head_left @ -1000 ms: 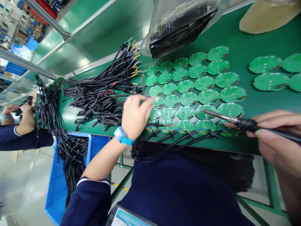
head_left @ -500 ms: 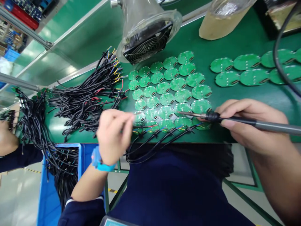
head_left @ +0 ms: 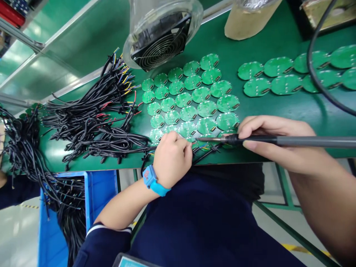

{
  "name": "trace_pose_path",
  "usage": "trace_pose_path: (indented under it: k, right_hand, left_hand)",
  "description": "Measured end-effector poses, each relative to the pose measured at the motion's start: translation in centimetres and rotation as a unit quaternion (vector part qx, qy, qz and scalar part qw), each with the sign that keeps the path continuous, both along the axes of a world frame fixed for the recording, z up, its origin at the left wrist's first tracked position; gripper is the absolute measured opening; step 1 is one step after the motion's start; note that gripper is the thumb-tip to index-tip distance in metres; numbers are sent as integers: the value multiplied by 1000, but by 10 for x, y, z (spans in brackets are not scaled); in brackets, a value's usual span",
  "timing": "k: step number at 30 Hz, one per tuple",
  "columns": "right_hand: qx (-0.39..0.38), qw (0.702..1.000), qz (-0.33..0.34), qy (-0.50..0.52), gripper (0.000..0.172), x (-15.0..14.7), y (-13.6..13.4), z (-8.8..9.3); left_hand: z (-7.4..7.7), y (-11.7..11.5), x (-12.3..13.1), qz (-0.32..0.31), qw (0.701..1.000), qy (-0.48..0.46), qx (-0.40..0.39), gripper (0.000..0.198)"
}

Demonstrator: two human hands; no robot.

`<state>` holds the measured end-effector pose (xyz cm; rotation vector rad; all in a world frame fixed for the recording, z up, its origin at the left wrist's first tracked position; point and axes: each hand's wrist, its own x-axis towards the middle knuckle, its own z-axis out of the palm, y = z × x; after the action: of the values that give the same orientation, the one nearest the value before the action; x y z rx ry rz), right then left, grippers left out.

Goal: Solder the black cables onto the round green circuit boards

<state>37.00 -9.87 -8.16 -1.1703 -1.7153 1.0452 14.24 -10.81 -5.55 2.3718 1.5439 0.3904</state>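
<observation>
My right hand [head_left: 278,142] is closed around the handle of a soldering iron [head_left: 319,141]. The iron lies nearly level, its metal tip pointing left over the front row of round green circuit boards [head_left: 206,126]. Close to that tip, my left hand [head_left: 174,154] is closed with its fingertips pressed together; whatever they hold is hidden. Black cables [head_left: 207,154] with thin coloured wire ends lie across the front boards, partly covered by my left hand.
Bundles of black cables [head_left: 80,115] lie to the left. A fume hood with a fan [head_left: 164,50] hangs behind the boards. More green boards [head_left: 286,84] sit at right, beneath a dark cord [head_left: 313,70]. A blue bin [head_left: 101,193] of cables stands below the bench edge.
My left hand has moved right and down to the front boards, near the iron's tip. My right hand still holds the soldering iron. The whole view has shifted slightly.
</observation>
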Motion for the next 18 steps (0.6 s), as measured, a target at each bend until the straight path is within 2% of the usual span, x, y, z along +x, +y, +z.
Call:
trace_pose_path:
  k: [18]
  right_hand:
    - [8, 1000, 20, -5, 7, 1, -2, 0]
  left_hand:
    - [1, 1, 8, 31, 997, 53, -36, 21]
